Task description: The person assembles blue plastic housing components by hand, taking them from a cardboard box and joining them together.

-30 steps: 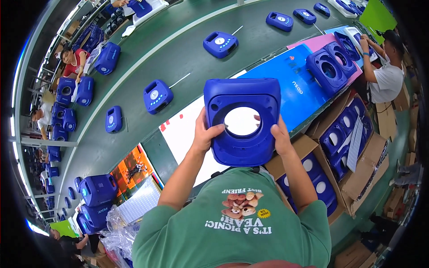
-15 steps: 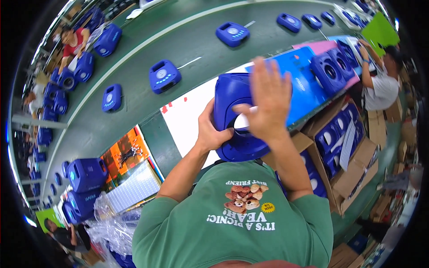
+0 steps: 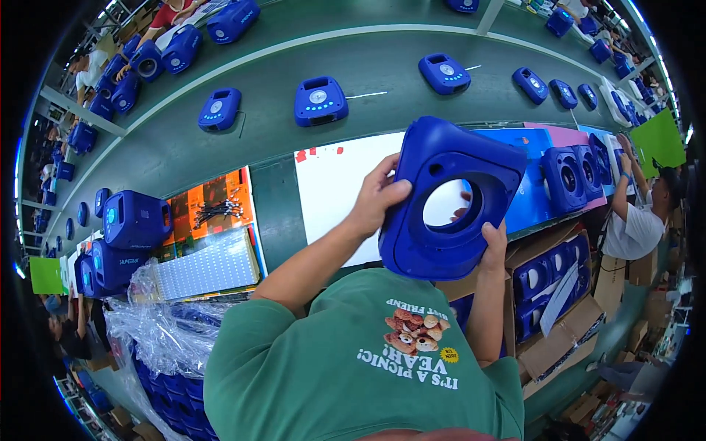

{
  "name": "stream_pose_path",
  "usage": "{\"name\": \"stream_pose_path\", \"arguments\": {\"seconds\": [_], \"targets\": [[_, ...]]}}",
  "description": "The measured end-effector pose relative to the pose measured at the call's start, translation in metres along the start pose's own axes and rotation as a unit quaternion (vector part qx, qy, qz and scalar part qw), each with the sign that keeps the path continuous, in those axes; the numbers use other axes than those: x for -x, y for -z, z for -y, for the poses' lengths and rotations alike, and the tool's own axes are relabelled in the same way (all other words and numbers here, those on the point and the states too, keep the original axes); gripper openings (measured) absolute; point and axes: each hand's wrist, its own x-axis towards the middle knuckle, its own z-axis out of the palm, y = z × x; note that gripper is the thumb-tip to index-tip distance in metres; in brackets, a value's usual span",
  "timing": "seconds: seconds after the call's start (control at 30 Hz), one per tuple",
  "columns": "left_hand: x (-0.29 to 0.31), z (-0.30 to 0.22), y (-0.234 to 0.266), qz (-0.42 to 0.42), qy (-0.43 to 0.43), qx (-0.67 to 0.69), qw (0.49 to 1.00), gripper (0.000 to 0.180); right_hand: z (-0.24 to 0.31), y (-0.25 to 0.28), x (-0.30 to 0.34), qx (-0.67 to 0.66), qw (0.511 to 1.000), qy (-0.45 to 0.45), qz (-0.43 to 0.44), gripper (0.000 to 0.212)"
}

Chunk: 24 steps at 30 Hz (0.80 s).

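Between my hands is a blue plastic speaker housing (image 3: 460, 151), tilted, with a large round opening and a smaller hole beside it. My left hand (image 3: 379, 197) grips its left edge, thumb on the front face and fingers behind. My right hand (image 3: 491, 248) is closed on the lower right edge; some of its fingertips show through the round opening. The housing is held above a white sheet (image 3: 334, 187) with small red pieces at its far left corner.
Finished-looking blue speakers (image 3: 321, 101) stand along the green conveyor (image 3: 272, 70). At left are black cables (image 3: 218, 212), a dotted white panel (image 3: 206, 264) and clear plastic wrap (image 3: 169, 334). A carton (image 3: 562, 345) of housings stands at right, near a co-worker (image 3: 638, 220).
My right hand has come down from over the front of the housing to its lower right edge. The housing has turned and moved right, its round opening now uncovered. Conveyor speakers have shifted in view.
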Motion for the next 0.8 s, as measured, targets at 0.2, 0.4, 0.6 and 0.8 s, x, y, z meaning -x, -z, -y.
{"name": "stream_pose_path", "arguments": {"seconds": [0.2, 0.4, 0.6, 0.8], "targets": [[-0.019, -0.037, -0.02, 0.071, -0.227, -0.183, 0.954, 0.071, -0.012, -0.001, 0.006, -0.224, 0.961, -0.162, 0.027, 0.078], [-0.029, -0.059, -0.028, 0.006, -0.135, -0.195, 0.972, 0.036, -0.006, -0.009, 0.007, -0.184, 0.973, -0.139, 0.024, 0.078], [-0.043, -0.032, -0.007, -0.054, -0.057, 0.012, 0.997, 0.06, 0.01, -0.015, 0.007, -0.025, 0.998, -0.055, -0.027, 0.076], [-0.003, 0.006, 0.012, 0.064, -0.056, -0.079, 0.993, 0.083, 0.034, -0.038, 0.002, 0.12, 0.988, 0.043, -0.082, 0.082]]}}
